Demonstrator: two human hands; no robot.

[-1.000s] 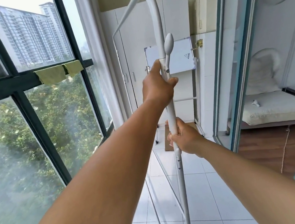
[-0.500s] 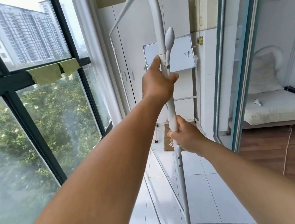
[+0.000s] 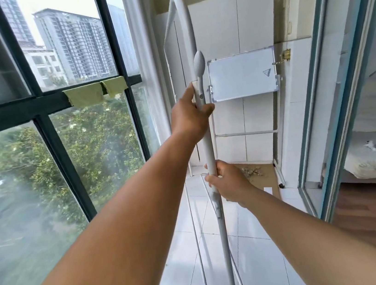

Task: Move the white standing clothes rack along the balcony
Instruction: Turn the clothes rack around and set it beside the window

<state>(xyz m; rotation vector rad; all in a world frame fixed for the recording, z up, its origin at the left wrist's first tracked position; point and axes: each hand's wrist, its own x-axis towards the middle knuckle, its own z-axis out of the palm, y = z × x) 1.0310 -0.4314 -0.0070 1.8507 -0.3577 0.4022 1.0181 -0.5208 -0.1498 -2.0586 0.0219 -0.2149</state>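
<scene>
The white standing clothes rack (image 3: 209, 144) is a thin tube frame, upright in front of me, with a curved top corner and an oval hook peg pointing up. My left hand (image 3: 189, 118) grips the near upright just below that peg. Lower on the same tube, my right hand (image 3: 230, 182) is wrapped around it at about waist height. The rack's far upright stands close to the white cupboards, and its lower rails run along the tiled floor. The feet are out of view.
Tall dark-framed windows (image 3: 39, 103) with green cloths (image 3: 95, 92) on the crossbar line the left. A small whiteboard on a stand (image 3: 242, 74) and white cupboards (image 3: 226, 28) close the far end. A sliding glass door (image 3: 319, 123) on the right opens to a bedroom.
The rack and I have moved forward along the balcony, so the whiteboard and cupboards look nearer. Both hands keep the same hold on the upright.
</scene>
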